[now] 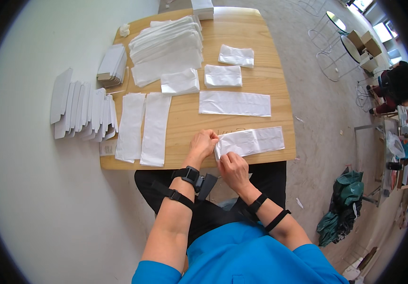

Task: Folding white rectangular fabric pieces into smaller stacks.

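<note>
A long, thin white sheet (268, 139), paper or plastic, lies at the table's near edge, its left end creased. My left hand (204, 142) pinches the upper corner of that end. Closed at the lower corner, my right hand (234, 168) grips the same end, its fingertips partly hidden. Just beyond lies another long white strip (234, 103), flat. Farther back are two shorter folded white pieces, one nearer (223, 75) and one farther (236, 56). Left of my hands, two long white strips, an outer one (130, 128) and an inner one (155, 128), point away from me.
A fanned stack of white sheets (166, 45) covers the table's far left, with a short folded pile (180, 81) before it. White flat cartons (83, 111) stand along the left edge by the wall. Dark green bags (346, 199) lie on the floor at right, near a cluttered table.
</note>
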`<state>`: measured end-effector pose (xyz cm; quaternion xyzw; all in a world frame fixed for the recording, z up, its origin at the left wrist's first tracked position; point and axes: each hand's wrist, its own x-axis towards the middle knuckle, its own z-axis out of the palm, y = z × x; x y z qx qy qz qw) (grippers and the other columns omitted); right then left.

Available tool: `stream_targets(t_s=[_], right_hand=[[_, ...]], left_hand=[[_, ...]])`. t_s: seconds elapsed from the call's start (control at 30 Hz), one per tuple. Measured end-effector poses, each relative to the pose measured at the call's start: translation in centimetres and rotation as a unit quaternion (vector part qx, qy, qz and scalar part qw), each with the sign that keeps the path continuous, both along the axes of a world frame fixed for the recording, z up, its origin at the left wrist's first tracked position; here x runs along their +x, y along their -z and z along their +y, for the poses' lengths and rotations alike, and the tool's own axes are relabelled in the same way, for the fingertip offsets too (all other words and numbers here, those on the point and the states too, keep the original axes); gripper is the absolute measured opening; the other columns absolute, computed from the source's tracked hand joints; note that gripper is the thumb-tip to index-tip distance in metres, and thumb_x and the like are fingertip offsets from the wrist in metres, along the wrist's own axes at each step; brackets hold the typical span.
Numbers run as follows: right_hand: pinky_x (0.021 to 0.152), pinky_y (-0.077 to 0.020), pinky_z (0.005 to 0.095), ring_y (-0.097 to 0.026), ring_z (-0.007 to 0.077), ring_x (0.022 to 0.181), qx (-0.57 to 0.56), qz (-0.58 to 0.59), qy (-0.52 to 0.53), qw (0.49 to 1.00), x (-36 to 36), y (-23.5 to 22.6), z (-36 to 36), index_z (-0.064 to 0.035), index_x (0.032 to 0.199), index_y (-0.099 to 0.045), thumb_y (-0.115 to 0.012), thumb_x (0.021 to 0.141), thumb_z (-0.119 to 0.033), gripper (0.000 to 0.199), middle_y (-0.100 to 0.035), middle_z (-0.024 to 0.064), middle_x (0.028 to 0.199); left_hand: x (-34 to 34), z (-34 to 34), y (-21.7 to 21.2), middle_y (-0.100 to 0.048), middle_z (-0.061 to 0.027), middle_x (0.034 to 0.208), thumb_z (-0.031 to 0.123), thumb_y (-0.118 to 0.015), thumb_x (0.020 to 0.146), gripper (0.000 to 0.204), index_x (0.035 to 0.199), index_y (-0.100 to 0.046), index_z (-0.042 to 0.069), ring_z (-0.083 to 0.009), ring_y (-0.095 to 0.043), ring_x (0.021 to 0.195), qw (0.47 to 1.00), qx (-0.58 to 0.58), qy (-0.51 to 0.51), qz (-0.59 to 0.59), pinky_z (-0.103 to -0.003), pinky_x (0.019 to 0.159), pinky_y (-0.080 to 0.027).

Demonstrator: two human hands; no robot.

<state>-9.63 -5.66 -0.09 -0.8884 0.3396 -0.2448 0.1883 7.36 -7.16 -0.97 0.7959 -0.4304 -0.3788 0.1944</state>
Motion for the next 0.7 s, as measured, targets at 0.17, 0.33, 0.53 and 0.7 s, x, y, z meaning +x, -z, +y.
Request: stream_targets(t_s=[0.17, 0.33, 0.53, 0.7], right_hand=[[0.083, -0.0459, 0.0412, -0.058, 0.0301, 0.098, 0.015, -0.014, 0.014, 1.0, -4.3, -2.2, -1.4, -0.0064, 0.113, -0.059, -0.078, 0.069, -0.018, 0.049, -0.06, 0.0115, 0.113], [0.108, -0.0294, 0.0488, -0.041, 0.0336, 0.127, 0.013, 0.056, -0.046, 0.997, -7.1, -5.5, -7.9, -0.0114, 0.139, -0.04, -0.082, 0.062, -0.02, 0.088, -0.043, 0.0121, 0.14], [0.115, -0.0198, 0.0542, -0.032, 0.0334, 0.136, 0.077, 0.156, -0.149, 0.973, -5.7, -2.9, -10.7, -0.0159, 0.148, -0.029, -0.087, 0.053, -0.021, 0.111, -0.037, 0.0111, 0.146], [0.115, -0.0216, 0.0533, -0.032, 0.0318, 0.137, 0.109, 0.136, -0.166, 0.971, -5.9, -1.5, -11.0, -0.0153, 0.147, -0.031, -0.086, 0.057, -0.021, 0.106, -0.038, 0.0106, 0.145]], left_hand=[[-0.1, 1.7, -1.5, -0.065, -0.0104, 0.096, 0.027, -0.075, 0.076, 0.04, 0.109, -0.063, 0.007, -0.0254, -0.063, 0.09, 0.998, -0.044, -0.005, 0.045, -0.037, 0.078, -0.049], [-2.9, 4.3, -5.3, -0.048, -0.0116, 0.134, 0.038, -0.084, 0.066, 0.098, 0.144, -0.033, 0.01, -0.0292, -0.045, 0.124, 0.954, -0.195, 0.135, -0.184, -0.046, 0.104, -0.035], [-4.2, 3.2, -3.0, -0.033, -0.0098, 0.145, 0.039, -0.088, 0.056, 0.121, 0.15, -0.018, 0.012, -0.0299, -0.028, 0.138, 0.942, -0.12, 0.211, -0.23, -0.058, 0.115, -0.013], [-3.0, 3.1, -2.4, -0.035, -0.0086, 0.143, 0.032, -0.085, 0.063, 0.112, 0.151, -0.019, 0.012, -0.0301, -0.029, 0.138, 0.947, -0.119, 0.231, -0.191, -0.059, 0.115, -0.011]])
